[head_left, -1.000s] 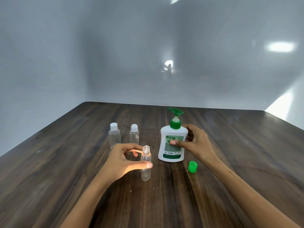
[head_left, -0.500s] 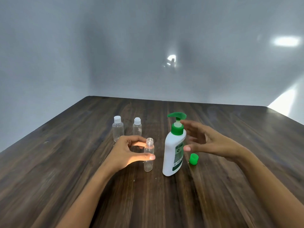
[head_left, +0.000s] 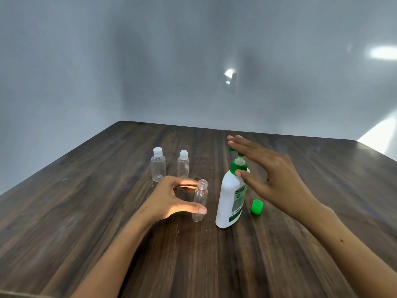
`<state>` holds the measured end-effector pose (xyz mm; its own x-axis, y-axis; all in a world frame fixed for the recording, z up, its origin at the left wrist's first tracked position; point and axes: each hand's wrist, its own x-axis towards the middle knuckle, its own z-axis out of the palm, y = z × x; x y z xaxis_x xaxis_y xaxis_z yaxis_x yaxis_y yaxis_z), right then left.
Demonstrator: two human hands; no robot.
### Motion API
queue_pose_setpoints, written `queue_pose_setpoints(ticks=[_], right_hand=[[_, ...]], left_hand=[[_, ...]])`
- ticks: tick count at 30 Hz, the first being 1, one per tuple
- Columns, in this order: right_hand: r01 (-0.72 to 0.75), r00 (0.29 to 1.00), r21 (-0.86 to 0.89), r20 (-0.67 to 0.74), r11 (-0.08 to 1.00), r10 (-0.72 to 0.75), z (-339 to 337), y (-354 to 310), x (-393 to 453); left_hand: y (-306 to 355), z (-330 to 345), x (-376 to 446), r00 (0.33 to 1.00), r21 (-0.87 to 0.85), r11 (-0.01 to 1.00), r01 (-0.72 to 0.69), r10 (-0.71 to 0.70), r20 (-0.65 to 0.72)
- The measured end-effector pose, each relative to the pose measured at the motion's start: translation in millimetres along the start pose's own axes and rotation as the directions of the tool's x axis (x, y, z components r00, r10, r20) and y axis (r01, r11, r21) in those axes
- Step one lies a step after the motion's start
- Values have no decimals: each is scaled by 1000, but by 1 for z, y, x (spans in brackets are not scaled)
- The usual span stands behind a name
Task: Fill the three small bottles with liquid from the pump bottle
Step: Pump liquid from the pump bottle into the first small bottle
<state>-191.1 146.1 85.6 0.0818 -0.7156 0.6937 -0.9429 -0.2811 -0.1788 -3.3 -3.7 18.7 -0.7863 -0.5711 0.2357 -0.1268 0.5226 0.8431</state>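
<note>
A white pump bottle (head_left: 229, 198) with a green pump head stands upright in the middle of the dark wooden table (head_left: 86, 211). My right hand (head_left: 270, 175) hovers flat over the pump head, fingers spread, thumb by the green collar. Just left of it my left hand (head_left: 171, 196) holds an uncapped clear small bottle (head_left: 200, 201) between thumb and fingers, standing on the table. Behind them stand two more clear small bottles with white caps, one at left (head_left: 158, 165) and one at right (head_left: 183, 164).
A loose green cap (head_left: 257, 207) lies on the table right of the pump bottle, under my right wrist. Grey walls close in behind the table's far edge.
My right hand let go of the pump bottle's body and rose over the pump head. The bottle now stands turned, its side toward me, closer to the small bottle. The left hand kept its hold.
</note>
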Motion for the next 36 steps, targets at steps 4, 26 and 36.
queue_pose_setpoints(ticks=[4, 26, 36], right_hand=[[9, 996, 138, 88, 990, -22, -11, 7, 2], [-278, 950, 481, 265, 831, 164, -18, 19, 11], [-74, 975, 277, 224, 958, 10, -28, 20, 10]], left_hand=[[-1, 1, 0, 1000, 36, 999, 11, -12, 21], [1, 13, -2, 993, 34, 999, -24, 28, -115], [9, 18, -2, 957, -81, 987, -137, 111, -268]])
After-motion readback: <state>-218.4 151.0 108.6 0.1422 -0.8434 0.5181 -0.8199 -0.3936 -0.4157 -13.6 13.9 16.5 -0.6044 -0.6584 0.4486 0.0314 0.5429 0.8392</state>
